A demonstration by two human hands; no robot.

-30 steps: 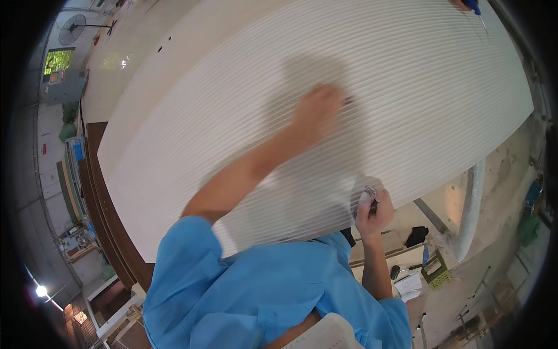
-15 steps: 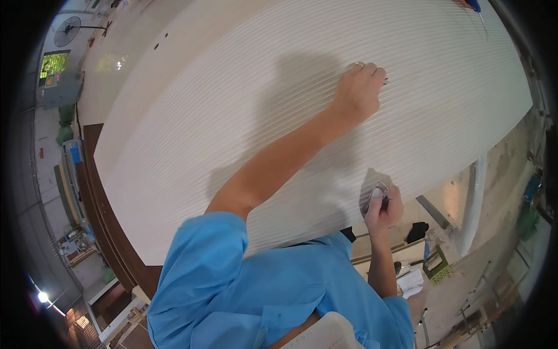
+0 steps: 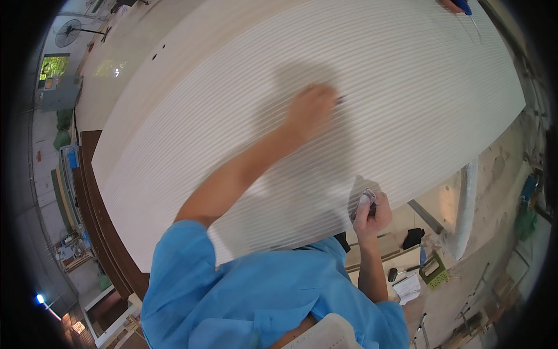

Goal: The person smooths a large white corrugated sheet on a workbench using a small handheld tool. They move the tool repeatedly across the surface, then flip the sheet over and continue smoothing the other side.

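A large white panel (image 3: 407, 134) with narrow parallel grooves stretches out in front of me. My left hand (image 3: 312, 110) is over its middle, fingers curled in and smeared by motion. A small dark tip (image 3: 341, 100) shows at the fingers' right side; what it belongs to is hidden. Close to the panel's near edge, my right hand (image 3: 375, 216) pinches a crumpled grey piece (image 3: 369, 196), dusted with white, between thumb and fingers. Whether that piece is cloth or sanding paper I cannot tell.
Another person's hand (image 3: 451, 5) holds a blue-handled tool (image 3: 463, 6) with a thin shaft at the panel's far right. Dark brown boards (image 3: 107, 218) are stacked at left. A green crate (image 3: 435, 276) and open papers (image 3: 407, 287) lie below right. A fan (image 3: 68, 32) stands far left.
My left hand has swept left and a little nearer across the grooves. My right hand has shifted slightly left and nearer, still pinching the grey piece. The other person's tool has moved slightly left.
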